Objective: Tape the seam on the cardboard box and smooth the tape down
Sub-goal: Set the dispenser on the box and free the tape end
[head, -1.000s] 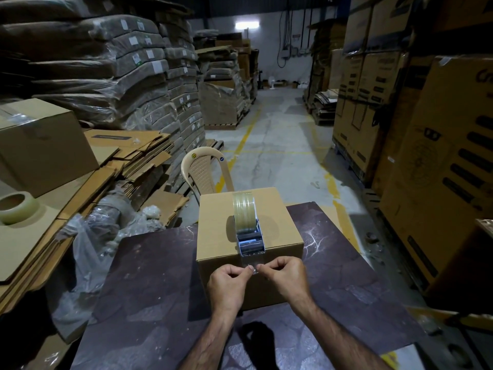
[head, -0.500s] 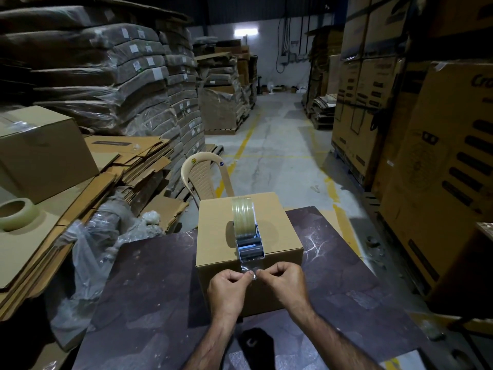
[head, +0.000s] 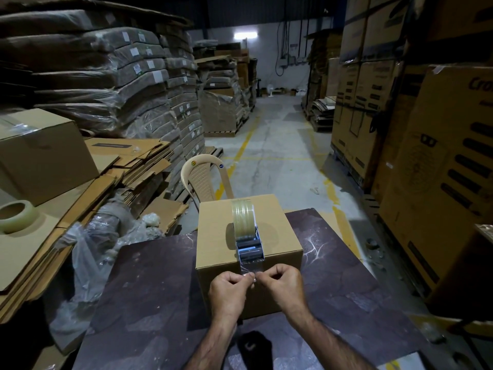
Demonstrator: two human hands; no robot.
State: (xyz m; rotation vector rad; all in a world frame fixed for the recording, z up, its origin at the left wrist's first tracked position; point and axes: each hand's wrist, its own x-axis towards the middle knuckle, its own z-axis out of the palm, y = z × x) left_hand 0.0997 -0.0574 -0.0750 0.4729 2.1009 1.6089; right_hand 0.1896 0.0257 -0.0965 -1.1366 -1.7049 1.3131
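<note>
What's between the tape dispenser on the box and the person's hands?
A short strip of clear tape, running from the tape dispenser over the box edge to the left hand and right hand, which pinch its end. Head view.

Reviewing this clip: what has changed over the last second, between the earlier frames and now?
Nothing has visibly moved. The left hand and right hand still pinch the loose tape end in front of the cardboard box, just below its top front edge. The tape dispenser still sits on the box top, and the box stays put on the dark table.
</note>
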